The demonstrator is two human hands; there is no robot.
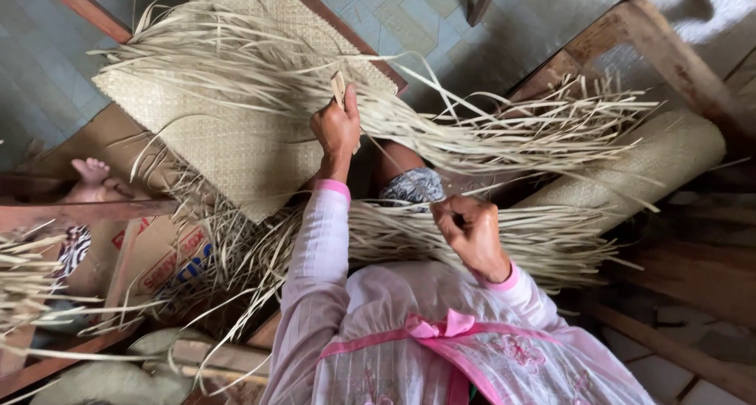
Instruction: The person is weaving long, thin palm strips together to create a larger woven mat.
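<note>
1. Nearest the lens: pink apron (441, 350) with a bow, and pink sleeves running up to both hands.
2. Right hand (472, 233) fisted tight on a few strips (551, 243) low in the view, knuckles up, wrist bent inward.
3. Left hand (337, 129) raised further out, arm stretched, fingers closed round a small flat tool (339, 88) and pressing into the upper strips.
4. Strips: dry, pale, thin; likely light and springy, prone to split or kink if bent sharply. Best taken near the woven edge, a few at a time, not at the loose tips.
5. Mat (228, 129): half woven, lying flat on the floor ahead, loose ends fanning right toward a rolled mat (661, 157).
6. Bare foot (90, 172) of another person at left, beside cardboard (161, 255).
</note>
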